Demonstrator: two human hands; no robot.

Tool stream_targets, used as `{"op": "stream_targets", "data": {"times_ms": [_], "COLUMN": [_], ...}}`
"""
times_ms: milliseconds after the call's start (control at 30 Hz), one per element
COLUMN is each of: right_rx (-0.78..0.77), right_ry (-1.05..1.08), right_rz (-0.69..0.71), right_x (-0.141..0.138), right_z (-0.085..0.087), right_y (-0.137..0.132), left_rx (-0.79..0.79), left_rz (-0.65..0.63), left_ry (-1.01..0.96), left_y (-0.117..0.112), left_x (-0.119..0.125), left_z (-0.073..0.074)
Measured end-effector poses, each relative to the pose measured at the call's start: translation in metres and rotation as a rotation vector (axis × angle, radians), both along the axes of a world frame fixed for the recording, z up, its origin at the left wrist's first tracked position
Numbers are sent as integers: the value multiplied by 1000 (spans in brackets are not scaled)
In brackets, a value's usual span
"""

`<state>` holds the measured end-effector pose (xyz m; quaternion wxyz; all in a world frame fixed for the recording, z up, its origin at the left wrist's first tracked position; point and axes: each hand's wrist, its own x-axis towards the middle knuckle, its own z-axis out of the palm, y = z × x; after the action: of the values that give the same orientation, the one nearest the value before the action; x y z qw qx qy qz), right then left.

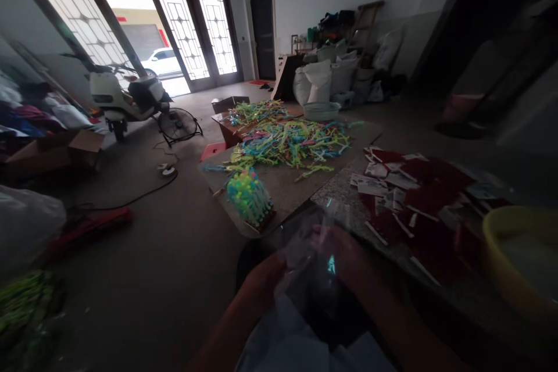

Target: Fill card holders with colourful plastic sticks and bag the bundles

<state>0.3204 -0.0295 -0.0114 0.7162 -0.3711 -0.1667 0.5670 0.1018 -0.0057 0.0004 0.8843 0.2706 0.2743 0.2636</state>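
Close to my lap, a clear plastic bag (300, 250) is stretched between both hands. My left hand (271, 273) pinches its left side, fingers closed. On the other side, my right hand (340, 247) grips the bag too, its fingers partly blurred and dim. Beyond them, a tight block of blue, green and yellow plastic pieces (249, 196) stands at the near corner of the board-topped table (288, 189). Farther back lies a loose heap of similar thin colourful pieces (288, 142).
To the right, red and white printed packets (429, 195) lie scattered beside a yellow basin (501, 250). A scooter (124, 96), a fan (178, 126) and a cardboard box (56, 148) stand at left. White sacks (318, 81) sit at the back. A cable (152, 192) crosses the floor.
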Motion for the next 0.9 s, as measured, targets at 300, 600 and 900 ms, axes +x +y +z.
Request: {"op": "stream_targets", "data": {"times_ms": [300, 600, 900], "right_rx": [-178, -350, -368], "right_ry": [12, 80, -71], "right_rz": [23, 218, 359], "right_x": [14, 28, 16], "right_z": [-29, -33, -54], "right_y": [-4, 1, -20], "left_rx": [19, 246, 312], "left_rz": [106, 290, 356], "left_ry": [233, 453, 512], "left_y": [0, 9, 18], "left_x": [-23, -26, -32], "left_z": [6, -13, -7]}}
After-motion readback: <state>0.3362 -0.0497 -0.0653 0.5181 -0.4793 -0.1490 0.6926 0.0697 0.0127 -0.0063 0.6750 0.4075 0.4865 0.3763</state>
